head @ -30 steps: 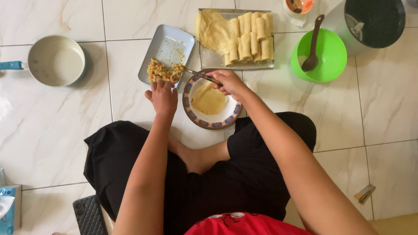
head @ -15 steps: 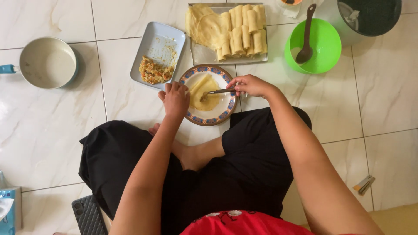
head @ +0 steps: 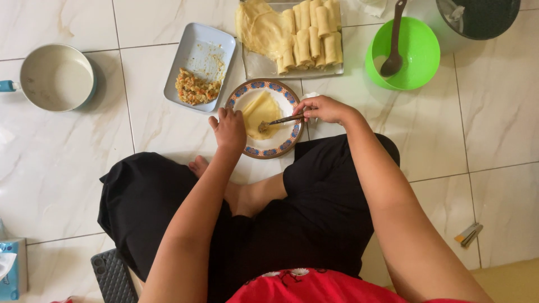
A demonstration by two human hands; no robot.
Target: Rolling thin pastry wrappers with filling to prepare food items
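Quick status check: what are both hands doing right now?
Right hand grips metal spoon, filling on pale wrapper. Left hand on blue-rimmed round plate. Nothing in the way.

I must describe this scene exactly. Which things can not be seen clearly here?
- Dark pot, head view: cut by the top edge.
- Spoon tip: too small to tell its load.
- Right hand hides a white scrap.
- Tissue box: cut by the left edge.
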